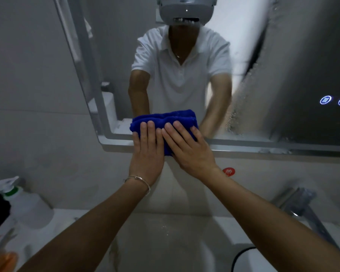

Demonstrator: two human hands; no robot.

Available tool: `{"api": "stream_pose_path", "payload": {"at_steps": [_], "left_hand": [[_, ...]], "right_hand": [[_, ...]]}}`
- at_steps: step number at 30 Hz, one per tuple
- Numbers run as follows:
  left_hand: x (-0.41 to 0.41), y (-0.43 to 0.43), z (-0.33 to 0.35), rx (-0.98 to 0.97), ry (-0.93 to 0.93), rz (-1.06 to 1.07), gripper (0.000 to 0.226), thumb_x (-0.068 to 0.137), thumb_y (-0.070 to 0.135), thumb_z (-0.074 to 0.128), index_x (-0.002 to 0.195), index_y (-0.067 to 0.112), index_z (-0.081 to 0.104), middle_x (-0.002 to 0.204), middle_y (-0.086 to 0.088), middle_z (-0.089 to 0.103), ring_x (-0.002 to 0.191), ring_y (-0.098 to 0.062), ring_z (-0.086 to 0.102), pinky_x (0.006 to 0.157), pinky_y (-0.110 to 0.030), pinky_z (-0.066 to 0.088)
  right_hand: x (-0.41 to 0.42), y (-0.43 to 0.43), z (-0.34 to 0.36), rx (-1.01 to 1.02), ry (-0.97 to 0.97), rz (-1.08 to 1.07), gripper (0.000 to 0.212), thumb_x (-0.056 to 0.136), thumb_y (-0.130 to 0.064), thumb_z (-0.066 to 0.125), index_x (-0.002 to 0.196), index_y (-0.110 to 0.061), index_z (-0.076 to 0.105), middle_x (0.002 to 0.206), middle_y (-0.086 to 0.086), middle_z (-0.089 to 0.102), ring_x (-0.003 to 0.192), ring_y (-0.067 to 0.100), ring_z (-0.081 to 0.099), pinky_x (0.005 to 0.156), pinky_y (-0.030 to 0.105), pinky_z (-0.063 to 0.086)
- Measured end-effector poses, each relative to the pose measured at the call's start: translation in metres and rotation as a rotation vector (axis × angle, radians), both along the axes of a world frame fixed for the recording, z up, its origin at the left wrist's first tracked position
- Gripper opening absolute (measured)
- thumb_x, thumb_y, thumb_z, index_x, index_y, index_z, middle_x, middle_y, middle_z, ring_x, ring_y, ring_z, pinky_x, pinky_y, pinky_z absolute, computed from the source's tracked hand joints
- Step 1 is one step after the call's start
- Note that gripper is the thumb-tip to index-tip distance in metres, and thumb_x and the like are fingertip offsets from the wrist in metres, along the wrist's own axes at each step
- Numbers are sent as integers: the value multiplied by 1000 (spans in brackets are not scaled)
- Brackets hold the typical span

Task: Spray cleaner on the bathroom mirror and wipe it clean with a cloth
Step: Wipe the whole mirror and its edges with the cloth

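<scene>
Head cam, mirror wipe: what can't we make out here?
Head view:
blue cloth: lower part under left hand and right hand.
spray bottle: cut by left edge, blurred.
mirror: top and right side run past frame edges.
red sticker: mark too blurred to read.

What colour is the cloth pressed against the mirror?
Deep blue cloth, plain, seen in the head view.
</scene>
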State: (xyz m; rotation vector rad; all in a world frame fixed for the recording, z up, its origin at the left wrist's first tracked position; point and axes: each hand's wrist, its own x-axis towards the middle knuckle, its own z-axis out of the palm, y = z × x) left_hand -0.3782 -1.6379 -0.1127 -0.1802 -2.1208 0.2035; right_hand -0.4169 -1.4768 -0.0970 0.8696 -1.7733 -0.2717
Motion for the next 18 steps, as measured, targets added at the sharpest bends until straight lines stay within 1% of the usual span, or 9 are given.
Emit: {"api": "stream_pose_path", "payload": {"at_steps": [2,4,6,8,10,12,15,16,18], "left_hand": [[-4,27,-2,0,-19,-27,66,92,20,19,143,-5,-15,147,-30,-26,138,-42,-22,113,-54,-12],[-7,55,-2,6,-15,-61,70,92,23,24,143,-4,-15,147,-29,-26,138,-41,-22,112,-54,-13],[-7,81,-1,8,-34,-83,79,91,29,33,143,-3,-17,148,-27,-27,138,-40,-22,113,-53,-13],[-4,99,2,23,-67,-92,87,87,38,35,143,-2,-18,148,-26,-28,139,-39,-22,113,-53,-11],[1,101,7,31,-90,-121,88,85,42,31,144,0,-18,150,-23,-26,140,-36,-20,113,-51,-8],[1,91,17,-32,-99,-179,85,85,42,29,145,1,-15,152,-20,-24,142,-34,-16,115,-49,-7],[-4,73,57,-130,-67,-234,85,83,39,32,146,4,-14,153,-17,-21,143,-30,-14,117,-45,-6],[-6,71,77,-137,-46,-250,86,82,38,33,146,4,-12,154,-18,-16,143,-29,-11,117,-45,-5],[-10,66,124,-151,12,-273,86,78,38,35,147,2,-3,154,-20,1,143,-33,0,116,-45,-1]], "right_hand": [[-1,32,1,23,14,-23,80,94,-29,53,152,-10,1,160,9,-12,147,24,-7,118,43,2],[0,64,3,38,16,-51,76,97,-38,46,152,-11,0,160,8,-12,147,23,-6,119,43,1],[4,89,6,21,-36,-76,76,98,-48,38,152,-12,-1,160,7,-12,147,22,-6,119,42,-1],[11,102,7,-18,-113,-83,78,96,-53,34,152,-13,-3,160,5,-13,148,20,-6,120,41,-2],[17,102,8,-49,-178,-88,79,95,-53,34,152,-14,-4,160,2,-14,148,19,-6,120,40,-2],[19,96,10,-106,-224,-90,77,96,-50,34,152,-15,-5,160,1,-14,148,19,-5,120,41,-1],[16,82,34,-230,-217,-71,65,100,-44,23,152,-16,-6,160,1,-12,147,18,-6,120,41,1],[13,78,51,-256,-186,-77,62,101,-42,19,152,-16,-4,161,3,-7,147,17,-7,119,41,2],[8,72,96,-282,-110,-88,59,101,-40,20,152,-12,7,158,7,11,147,18,-4,118,41,4]]}}
